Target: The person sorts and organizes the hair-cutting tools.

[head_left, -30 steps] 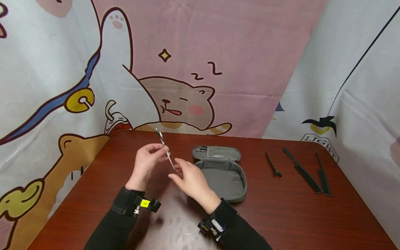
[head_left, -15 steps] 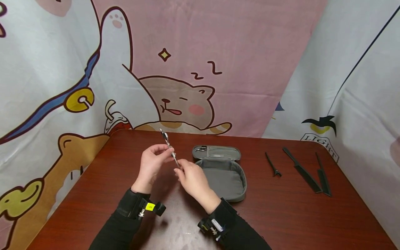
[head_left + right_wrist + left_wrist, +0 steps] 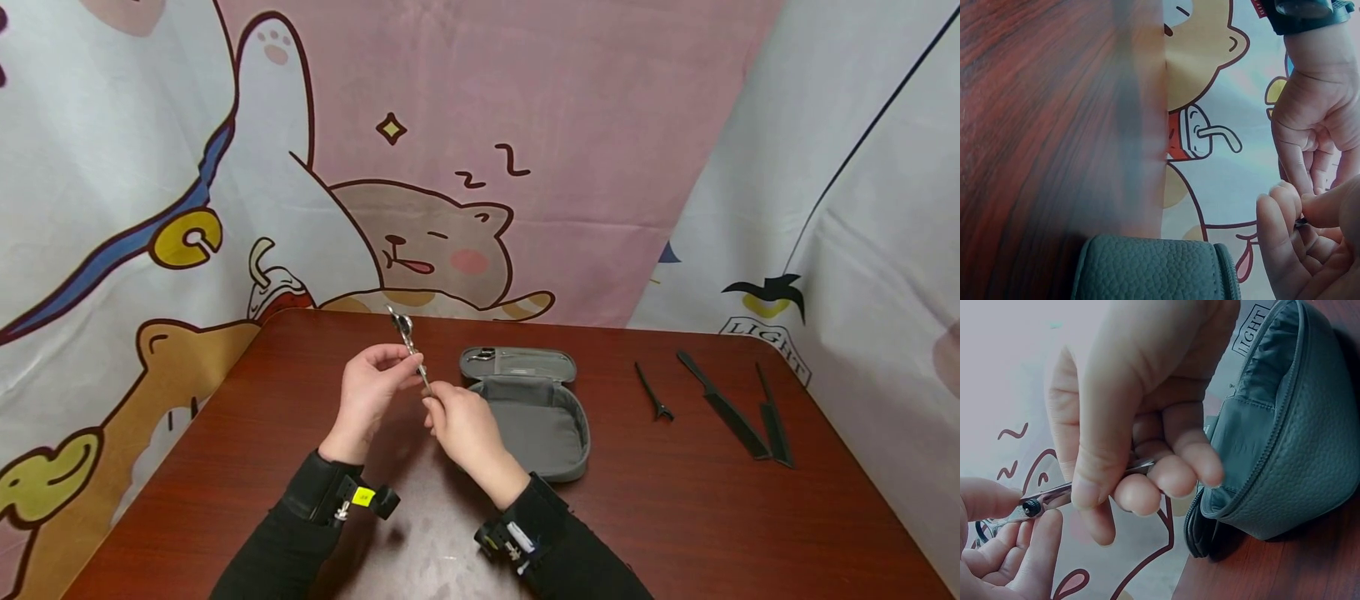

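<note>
A pair of silver scissors (image 3: 402, 326) is held in the air, tilted, over the table, handles pointing away. My left hand (image 3: 372, 398) pinches them around the middle; a black pivot screw (image 3: 1032, 507) shows beside its fingertips in the left wrist view. My right hand (image 3: 467, 432) pinches the blades between thumb and fingers, hiding most of them. In the right wrist view, my right hand (image 3: 1319, 244) covers nearly all of the scissors. Right of my hands stands an unzipped grey case (image 3: 534, 433) with its lid laid back.
A small metallic item (image 3: 485, 355) sits in the case lid's pocket. Farther right on the brown table (image 3: 675, 517) lie a black hair clip (image 3: 654, 393), a black comb (image 3: 735, 423) and another black comb (image 3: 777, 433). A printed cloth (image 3: 600, 150) hangs behind the table.
My left hand has moved slightly right with the scissors, bringing the blades to my right hand. The right fingers, spread before, now pinch the blades.
</note>
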{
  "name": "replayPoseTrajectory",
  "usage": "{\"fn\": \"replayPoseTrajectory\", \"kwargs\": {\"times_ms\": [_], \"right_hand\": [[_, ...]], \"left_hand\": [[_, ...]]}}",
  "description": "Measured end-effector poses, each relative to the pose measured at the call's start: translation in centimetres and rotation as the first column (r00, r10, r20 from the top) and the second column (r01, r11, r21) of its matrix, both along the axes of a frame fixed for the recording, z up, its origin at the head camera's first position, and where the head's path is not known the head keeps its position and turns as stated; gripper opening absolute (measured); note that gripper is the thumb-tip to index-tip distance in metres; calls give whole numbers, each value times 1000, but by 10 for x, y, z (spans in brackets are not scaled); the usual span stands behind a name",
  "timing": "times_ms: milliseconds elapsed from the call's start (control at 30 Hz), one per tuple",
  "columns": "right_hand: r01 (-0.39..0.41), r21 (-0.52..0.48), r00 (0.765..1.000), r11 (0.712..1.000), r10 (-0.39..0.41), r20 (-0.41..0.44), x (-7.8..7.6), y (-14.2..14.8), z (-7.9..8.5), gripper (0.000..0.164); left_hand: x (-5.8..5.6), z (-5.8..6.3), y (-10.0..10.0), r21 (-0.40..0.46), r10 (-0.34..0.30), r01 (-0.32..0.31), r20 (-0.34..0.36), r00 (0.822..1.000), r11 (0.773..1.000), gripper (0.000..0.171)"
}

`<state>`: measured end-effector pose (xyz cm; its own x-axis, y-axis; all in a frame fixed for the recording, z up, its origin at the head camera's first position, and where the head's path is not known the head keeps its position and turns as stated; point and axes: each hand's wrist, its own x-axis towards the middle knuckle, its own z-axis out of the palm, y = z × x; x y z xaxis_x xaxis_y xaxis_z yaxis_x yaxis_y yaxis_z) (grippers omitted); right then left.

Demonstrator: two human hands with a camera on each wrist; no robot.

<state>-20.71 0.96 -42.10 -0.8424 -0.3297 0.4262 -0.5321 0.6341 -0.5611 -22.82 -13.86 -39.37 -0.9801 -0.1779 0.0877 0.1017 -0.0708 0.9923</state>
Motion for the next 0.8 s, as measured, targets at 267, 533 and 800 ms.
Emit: {"fn": "replayPoseTrajectory", "kwargs": {"times_ms": [267, 533, 800], "right_hand": [[2, -44, 1000, 999, -2, 7, 1, 3, 0, 10], [-43, -210, 995, 977, 62, 83, 0, 8, 0, 11], [-56, -291, 990, 955, 90, 105, -1, 19, 7, 12]], "left_hand": [[2, 3, 2, -18, -22, 22, 0, 1000, 1000, 22], [4, 9, 2, -28, -78, 78, -9, 997, 997, 23], [0, 9, -17, -205, -246, 238, -16, 969, 950, 40]]}}
